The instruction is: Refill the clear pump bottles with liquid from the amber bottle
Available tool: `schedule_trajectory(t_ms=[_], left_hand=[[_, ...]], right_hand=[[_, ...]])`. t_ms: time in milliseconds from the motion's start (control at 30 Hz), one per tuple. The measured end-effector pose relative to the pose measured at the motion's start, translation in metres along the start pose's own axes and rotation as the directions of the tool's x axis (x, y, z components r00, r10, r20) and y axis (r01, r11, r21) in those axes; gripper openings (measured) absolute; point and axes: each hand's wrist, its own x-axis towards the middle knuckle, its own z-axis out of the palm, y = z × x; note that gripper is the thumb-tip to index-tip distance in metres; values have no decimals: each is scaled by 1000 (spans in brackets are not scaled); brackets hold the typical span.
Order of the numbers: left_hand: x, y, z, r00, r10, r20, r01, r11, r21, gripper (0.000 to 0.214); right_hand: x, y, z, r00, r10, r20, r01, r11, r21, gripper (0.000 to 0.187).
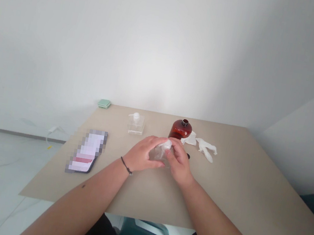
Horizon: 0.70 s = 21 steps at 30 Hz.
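My left hand (142,155) is curled round the left side of a clear container (155,154), low over the middle of the table. My right hand (180,163) closes on its right side, with the thumb pressed on a crumpled white tissue (166,144) at the container's top. Fingers cover much of the container, so its full shape is hidden. Just behind my hands stands an amber bottle (180,129) with an uncapped neck. Part of a small black object (188,156) shows beside my right hand.
A clear square pump bottle (136,125) with a white pump stands at the back left. Crumpled white tissues (206,148) lie right of the amber bottle. A phone (87,152) lies at the left, and a small green case (104,103) sits at the far left corner.
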Motion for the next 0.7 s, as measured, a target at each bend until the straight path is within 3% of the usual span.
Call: schedule_trajectory(t_ms=[200,433,700], left_hand=[[0,0,1,1000,-8,13,8,1000,-5,75],[0,1,0,1000,-3,7,3,1000,-5,75],[0,0,0,1000,-4,11,4,1000,-1,77]], right_hand=[[-1,3,4,996,82,-21,-80,995,62,26],[0,3,1,999,-48,-9,47,998,-33,21],[0,2,-1,998,-62,5,62,997,-39,26]])
